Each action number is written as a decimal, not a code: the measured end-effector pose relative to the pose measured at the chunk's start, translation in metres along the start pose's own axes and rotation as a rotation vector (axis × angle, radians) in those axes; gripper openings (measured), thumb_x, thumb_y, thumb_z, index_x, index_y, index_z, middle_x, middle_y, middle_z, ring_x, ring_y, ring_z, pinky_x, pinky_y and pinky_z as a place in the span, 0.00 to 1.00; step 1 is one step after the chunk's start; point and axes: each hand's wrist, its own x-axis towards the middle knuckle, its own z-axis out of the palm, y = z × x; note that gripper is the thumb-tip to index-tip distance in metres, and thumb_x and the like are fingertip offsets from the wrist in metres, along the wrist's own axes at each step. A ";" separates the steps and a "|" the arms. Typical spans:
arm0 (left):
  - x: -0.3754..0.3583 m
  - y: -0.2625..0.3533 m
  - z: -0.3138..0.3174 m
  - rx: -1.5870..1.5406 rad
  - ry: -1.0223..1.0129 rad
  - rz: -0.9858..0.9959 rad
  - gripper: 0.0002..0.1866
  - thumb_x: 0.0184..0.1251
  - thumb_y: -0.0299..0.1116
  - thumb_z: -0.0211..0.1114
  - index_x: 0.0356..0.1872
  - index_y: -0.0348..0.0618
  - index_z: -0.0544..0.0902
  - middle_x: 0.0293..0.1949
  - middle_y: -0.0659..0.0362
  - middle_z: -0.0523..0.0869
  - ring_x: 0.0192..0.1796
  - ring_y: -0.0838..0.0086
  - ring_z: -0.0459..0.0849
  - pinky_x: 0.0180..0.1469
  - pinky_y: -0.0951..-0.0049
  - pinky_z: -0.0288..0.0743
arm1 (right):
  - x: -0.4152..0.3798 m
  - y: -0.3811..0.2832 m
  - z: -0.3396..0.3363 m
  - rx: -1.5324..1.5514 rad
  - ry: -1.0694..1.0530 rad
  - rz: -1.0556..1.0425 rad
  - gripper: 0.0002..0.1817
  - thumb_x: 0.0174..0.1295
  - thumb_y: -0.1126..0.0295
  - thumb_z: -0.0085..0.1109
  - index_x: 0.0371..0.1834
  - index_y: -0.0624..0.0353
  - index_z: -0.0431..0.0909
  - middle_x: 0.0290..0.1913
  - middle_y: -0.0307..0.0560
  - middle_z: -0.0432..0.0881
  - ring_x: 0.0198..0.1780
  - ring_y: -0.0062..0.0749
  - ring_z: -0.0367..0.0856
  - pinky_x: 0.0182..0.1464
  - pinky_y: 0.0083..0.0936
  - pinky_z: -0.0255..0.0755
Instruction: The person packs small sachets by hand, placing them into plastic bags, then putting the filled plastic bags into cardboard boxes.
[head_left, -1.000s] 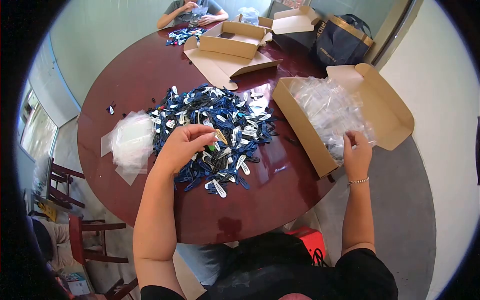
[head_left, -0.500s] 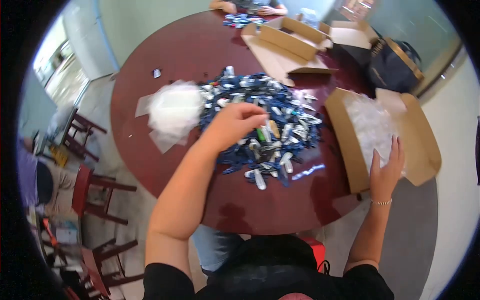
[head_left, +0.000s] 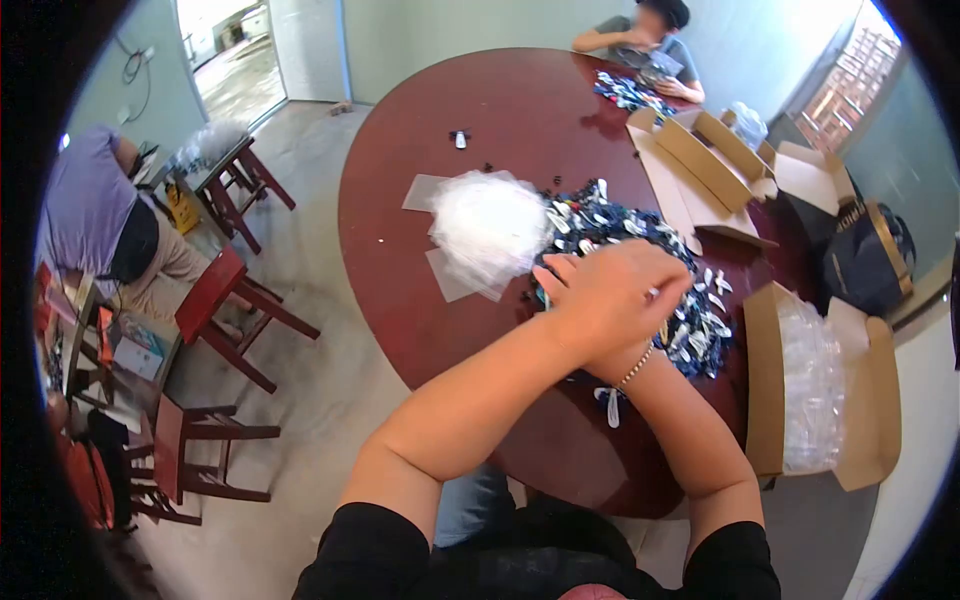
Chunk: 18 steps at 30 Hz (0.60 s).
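My forearms cross over a heap of small dark blue and white pieces. My left hand lies on top, fingers curled together; whatever they hold is hidden. Beneath it my right hand, with a bracelet at the wrist, is mostly covered. Its visible fingertips point left, apart, near a bit of teal at the heap's edge. A round stack of thin clear plastic sheets or bags lies left of the heap. To the right, an open cardboard box holds clear plastic packages.
Another person sits across the round table by a smaller pile. Open cardboard boxes and a black bag are at the back right. Red stools and a bent-over person are at the left.
The view has swung left. My right hand has left the box and crossed under my left arm to the heap. My left hand now overlaps my right.
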 end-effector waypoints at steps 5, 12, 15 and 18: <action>0.002 0.006 -0.001 -0.019 0.025 0.039 0.04 0.54 0.29 0.68 0.30 0.42 0.83 0.26 0.57 0.82 0.31 0.62 0.81 0.34 0.65 0.76 | 0.054 0.005 0.025 -0.099 -0.098 -0.378 0.24 0.48 0.70 0.64 0.52 0.60 0.75 0.52 0.49 0.74 0.55 0.48 0.73 0.63 0.46 0.63; 0.001 0.003 0.001 0.053 0.061 0.025 0.07 0.57 0.35 0.65 0.25 0.44 0.81 0.24 0.58 0.80 0.31 0.60 0.81 0.32 0.60 0.74 | 0.062 -0.004 0.051 -0.243 -0.133 -0.351 0.09 0.51 0.65 0.66 0.34 0.55 0.81 0.37 0.43 0.78 0.44 0.42 0.77 0.59 0.46 0.66; -0.001 -0.001 0.005 0.025 0.038 0.058 0.06 0.55 0.33 0.64 0.24 0.44 0.79 0.25 0.57 0.79 0.32 0.59 0.80 0.32 0.59 0.73 | 0.065 -0.006 0.054 -0.314 -0.048 -0.387 0.05 0.50 0.69 0.65 0.28 0.55 0.81 0.32 0.42 0.78 0.39 0.41 0.78 0.53 0.46 0.69; -0.003 -0.004 0.009 0.019 0.065 0.013 0.08 0.51 0.34 0.65 0.20 0.43 0.79 0.22 0.54 0.80 0.31 0.56 0.80 0.33 0.56 0.74 | 0.069 -0.009 0.051 -0.161 0.005 -0.421 0.04 0.47 0.75 0.64 0.27 0.56 0.81 0.33 0.43 0.79 0.37 0.41 0.78 0.52 0.46 0.70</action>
